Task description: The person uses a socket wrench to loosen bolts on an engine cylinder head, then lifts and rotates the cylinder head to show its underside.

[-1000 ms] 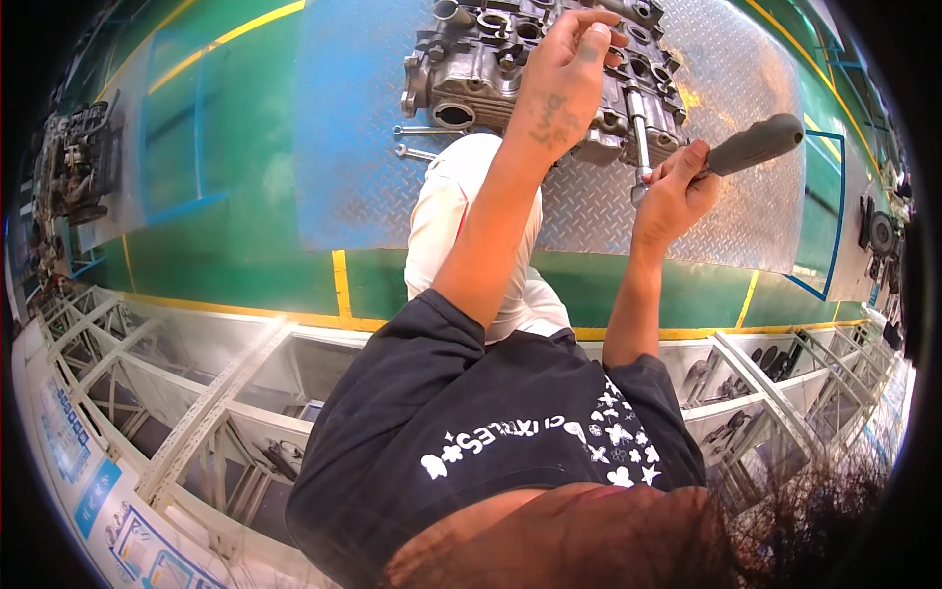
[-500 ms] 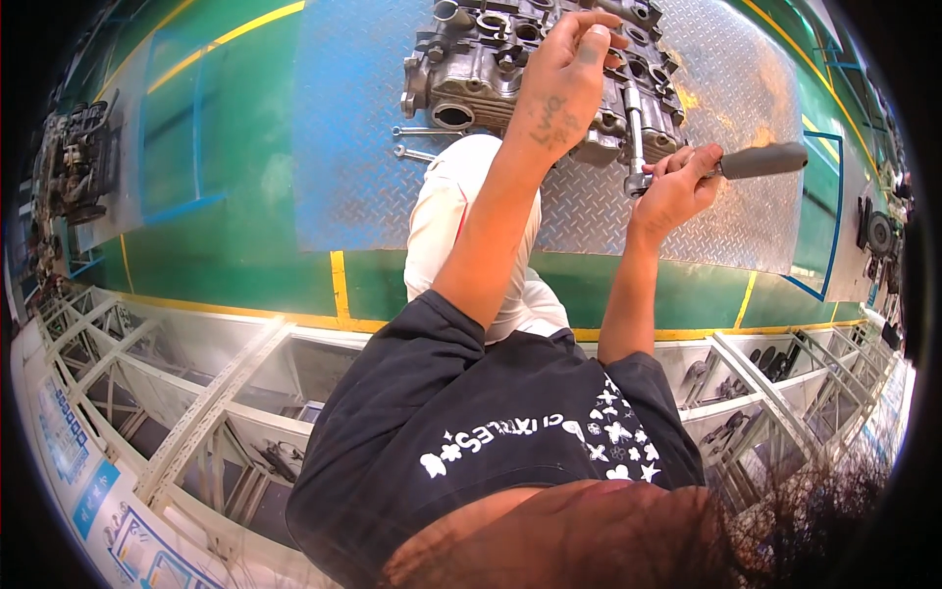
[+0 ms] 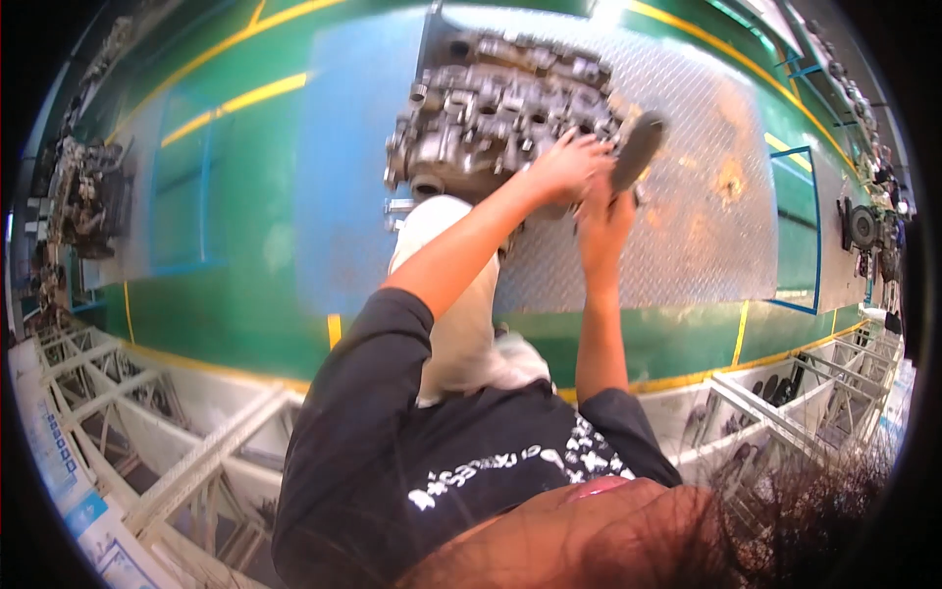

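A grey metal engine cylinder head lies on the metal plate in front of me. My right hand is closed round a ratchet wrench with a thick dark handle, which now points up and away from me. Close against it, my left hand reaches over the near right part of the cylinder head. Its fingers are curled but blurred, so whether they grip the tool is unclear. The wrench's head and the long socket seen earlier are hidden by the hands. Two open-ended wrenches lie left of my knee.
The textured metal plate has rust-coloured stains on its right and blue paint on its left. Green floor with yellow lines surrounds it. Other engine assemblies stand at far left and far right. White metal framing runs behind me.
The wrench handle has swung from pointing right to pointing up and away. My hands have come together near the cylinder head's near right edge. The whole view has shifted.
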{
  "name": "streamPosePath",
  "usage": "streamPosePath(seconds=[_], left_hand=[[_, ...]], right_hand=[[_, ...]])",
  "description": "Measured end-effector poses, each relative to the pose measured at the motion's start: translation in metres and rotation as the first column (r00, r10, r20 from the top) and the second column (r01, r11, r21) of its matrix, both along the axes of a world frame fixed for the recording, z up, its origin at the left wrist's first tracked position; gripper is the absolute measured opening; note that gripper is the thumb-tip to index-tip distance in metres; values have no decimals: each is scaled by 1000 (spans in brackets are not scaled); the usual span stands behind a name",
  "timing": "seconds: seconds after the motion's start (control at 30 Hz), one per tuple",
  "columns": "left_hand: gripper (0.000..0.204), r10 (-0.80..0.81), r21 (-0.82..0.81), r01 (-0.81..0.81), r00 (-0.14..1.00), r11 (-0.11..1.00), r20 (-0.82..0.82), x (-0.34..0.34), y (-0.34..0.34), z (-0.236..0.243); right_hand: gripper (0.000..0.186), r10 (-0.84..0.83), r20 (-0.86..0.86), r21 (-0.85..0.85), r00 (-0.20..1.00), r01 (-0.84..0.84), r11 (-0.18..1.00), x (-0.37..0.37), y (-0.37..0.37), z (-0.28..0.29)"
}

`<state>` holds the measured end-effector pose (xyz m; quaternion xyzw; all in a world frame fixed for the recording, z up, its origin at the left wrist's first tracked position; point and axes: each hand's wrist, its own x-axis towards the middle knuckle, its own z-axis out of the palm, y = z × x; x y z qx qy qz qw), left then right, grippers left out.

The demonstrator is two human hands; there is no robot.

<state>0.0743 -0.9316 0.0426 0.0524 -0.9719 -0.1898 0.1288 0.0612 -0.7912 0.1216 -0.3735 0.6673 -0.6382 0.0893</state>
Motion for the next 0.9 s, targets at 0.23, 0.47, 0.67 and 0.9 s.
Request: streamPosePath(seconds=[0.23,0.47,0.67,0.9], left_hand=[[53,-16,-35,21,990,999,139,-4,12,11],[58,-123,-236,123,992,964,13,-4,-9,4],[59,-20,-38,27,984,999,176,-3,-3,17],[54,-52,-24,57,980,998,190,-12,11,33]], right_hand=[[36,-271,475,-195,837,400,895,8,5,-12],[36,-399,-140,-120,906,384,915,10,-8,-15],[30,38,-572,44,819,-16,999,16,7,10],[37,-658,559,-56,505,815,577,6,-17,-29]])
